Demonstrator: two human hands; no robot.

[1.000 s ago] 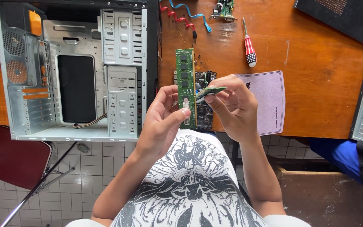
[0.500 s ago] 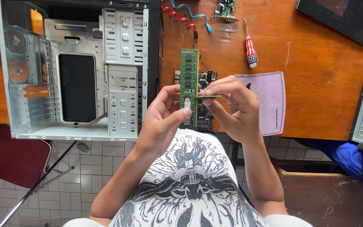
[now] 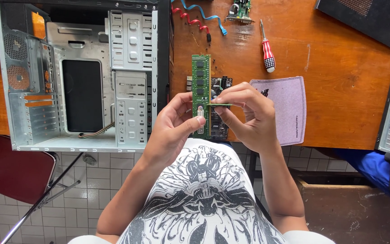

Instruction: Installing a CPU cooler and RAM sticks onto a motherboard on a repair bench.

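Head view: the left hand (image 3: 172, 124) has its grip clamped on a green memory module (image 3: 201, 86) — held upright above the worktop (image 3: 339, 58), thumb across its lower part. The right hand (image 3: 249, 115) pinches a second, smaller green module (image 3: 220, 105) edge-on, touching the first. Beneath them lies a circuit board (image 3: 220, 122). An open computer case (image 3: 82, 77) stands just left; a red-handled screwdriver (image 3: 267, 49) and a grey pad (image 3: 285, 106) lie to the right.
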